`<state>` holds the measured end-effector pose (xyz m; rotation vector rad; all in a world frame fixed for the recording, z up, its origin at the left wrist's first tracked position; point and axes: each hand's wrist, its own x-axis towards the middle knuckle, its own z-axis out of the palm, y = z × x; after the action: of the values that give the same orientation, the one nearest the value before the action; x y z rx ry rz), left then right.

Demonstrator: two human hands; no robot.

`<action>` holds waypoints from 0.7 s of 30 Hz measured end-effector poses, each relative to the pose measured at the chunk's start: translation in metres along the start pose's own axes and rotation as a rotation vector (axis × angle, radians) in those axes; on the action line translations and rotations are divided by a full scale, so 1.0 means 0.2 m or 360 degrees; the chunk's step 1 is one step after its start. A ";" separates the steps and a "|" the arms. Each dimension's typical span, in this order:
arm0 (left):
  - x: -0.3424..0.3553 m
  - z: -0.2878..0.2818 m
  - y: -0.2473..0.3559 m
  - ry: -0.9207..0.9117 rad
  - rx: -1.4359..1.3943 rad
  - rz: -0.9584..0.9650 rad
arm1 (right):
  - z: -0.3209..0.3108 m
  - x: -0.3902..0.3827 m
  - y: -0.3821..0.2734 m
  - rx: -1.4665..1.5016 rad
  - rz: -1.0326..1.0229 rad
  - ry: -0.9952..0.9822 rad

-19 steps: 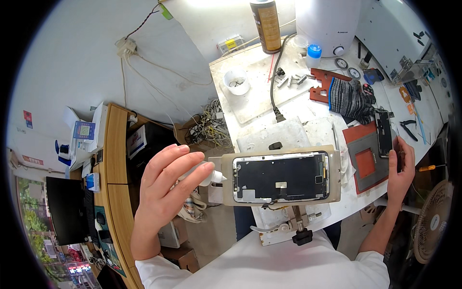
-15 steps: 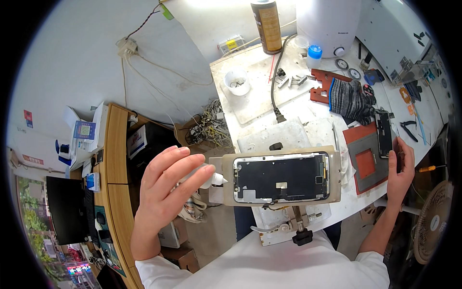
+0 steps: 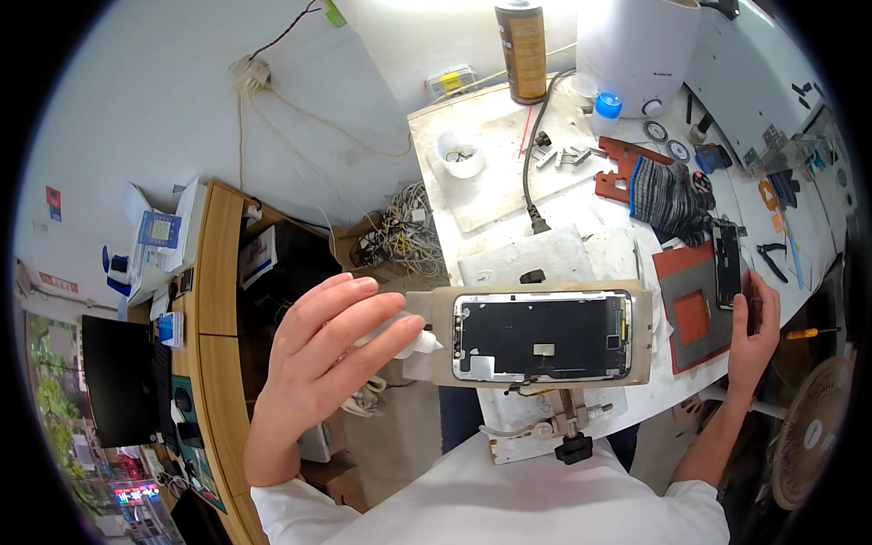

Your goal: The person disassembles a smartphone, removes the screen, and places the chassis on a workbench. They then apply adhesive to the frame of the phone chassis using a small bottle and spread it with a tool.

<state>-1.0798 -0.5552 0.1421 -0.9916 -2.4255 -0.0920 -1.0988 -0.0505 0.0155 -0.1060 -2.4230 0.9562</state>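
We look down at our white bench. Our left hand is up in front of us, at the left of the screen. It pinches a small white bottle between thumb and fingers. The tip of the bottle points right and sits just beside the left edge of the tan tray. The other fingers are spread a bit and curl over the bottle.

The screen lies flat in the tan tray, dark side up, with a thin silver rim. The tray sits on a metal clamp at the near edge of the bench, close to our chest. So the screen is between our two hands, right next to the left one and well apart from the right one.

Our right hand is far out to the right. It holds a phone by its lower end, with the fingers wrapped round the edge. The phone lies on a red and grey mat.

Further back on the bench we see a striped cloth, a small white cup, a black cable and a tall brown can. A white round machine stands at the back. A fan is low on the right.
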 end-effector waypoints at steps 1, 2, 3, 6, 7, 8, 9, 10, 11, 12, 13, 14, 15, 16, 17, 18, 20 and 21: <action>0.00 0.00 0.00 0.0005 -0.0006 -0.0004 | 0.00 0.00 0.00 -0.0030 -0.0019 0.0004; -0.01 0.00 0.00 -0.0003 -0.0004 -0.0013 | 0.00 0.00 0.01 -0.0031 -0.0040 0.0004; -0.01 0.00 -0.01 0.0019 -0.0012 -0.0013 | 0.00 0.01 0.01 0.0006 -0.0051 0.0005; -0.02 0.01 -0.02 0.0071 -0.0022 -0.0034 | 0.00 0.01 0.00 -0.0011 -0.0016 -0.0003; -0.03 0.02 -0.03 0.0104 -0.0025 -0.0044 | 0.00 0.02 -0.01 -0.0010 -0.0023 -0.0008; -0.03 0.03 -0.03 0.0132 -0.0031 -0.0059 | 0.00 0.02 -0.02 -0.0010 -0.0028 -0.0012; -0.03 0.04 -0.04 0.0140 -0.0032 -0.0067 | -0.01 0.03 -0.02 0.0054 -0.0018 -0.0026; -0.03 0.04 -0.04 0.0144 -0.0033 -0.0078 | -0.01 0.03 -0.03 -0.0037 -0.0038 -0.0019; -0.03 0.05 -0.04 0.0149 -0.0034 -0.0086 | -0.01 0.03 -0.04 -0.0065 -0.0041 -0.0025; -0.03 0.06 -0.04 0.0158 -0.0042 -0.0084 | -0.02 0.03 -0.04 -0.0039 -0.0014 -0.0034; -0.02 0.07 -0.05 0.0170 -0.0047 -0.0078 | -0.02 0.04 -0.05 -0.0099 -0.0052 -0.0027; -0.01 0.08 -0.06 0.0172 -0.0048 -0.0080 | -0.02 0.03 -0.05 -0.0105 -0.0062 -0.0027; -0.01 0.08 -0.06 0.0187 -0.0052 -0.0062 | -0.03 0.03 -0.05 -0.0060 -0.0051 -0.0042; 0.00 0.09 -0.07 0.0195 -0.0050 -0.0051 | -0.03 0.03 -0.05 -0.0103 -0.0071 -0.0041; 0.01 0.10 -0.08 0.0197 -0.0042 -0.0042 | -0.03 0.03 -0.05 -0.0094 -0.0070 -0.0056; 0.01 0.10 -0.08 0.0206 -0.0049 -0.0031 | -0.03 0.03 -0.05 -0.0085 -0.0065 -0.0070; 0.02 0.10 -0.08 0.0216 -0.0050 -0.0019 | -0.04 0.02 -0.04 -0.0091 -0.0054 -0.0073; 0.02 0.10 -0.08 0.0215 -0.0042 -0.0014 | -0.04 0.02 -0.04 -0.0093 -0.0048 -0.0074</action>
<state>-1.1023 -0.5590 0.1286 -0.9548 -2.3111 -0.1887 -1.0977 -0.0504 0.0274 -0.0687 -2.4885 0.8842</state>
